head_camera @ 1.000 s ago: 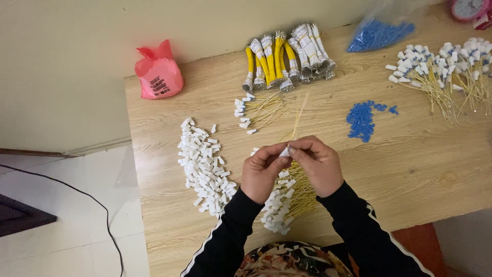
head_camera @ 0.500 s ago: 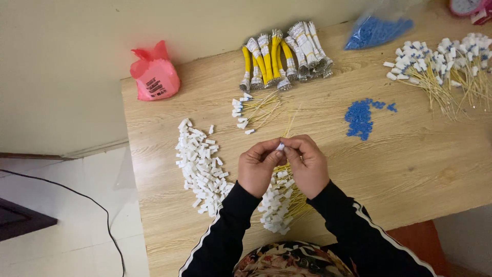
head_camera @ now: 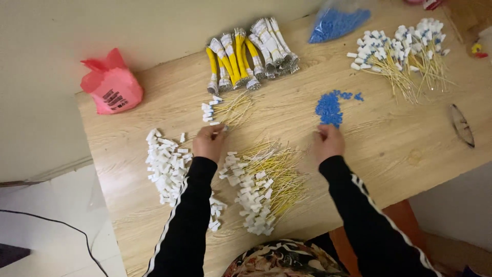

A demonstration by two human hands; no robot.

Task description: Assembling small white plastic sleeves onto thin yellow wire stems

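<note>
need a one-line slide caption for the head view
Left hand at a small bunch of yellow wires, right hand at blue beads, on a wooden table.

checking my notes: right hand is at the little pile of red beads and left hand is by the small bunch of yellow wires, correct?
Not quite: in the head view the right hand is at a small pile of blue beads, not red. The left hand is indeed by the small bunch of yellow wires.

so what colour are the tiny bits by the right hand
Blue: the bits lie in a loose pile just beyond the right hand, clearest in the head view.
</note>
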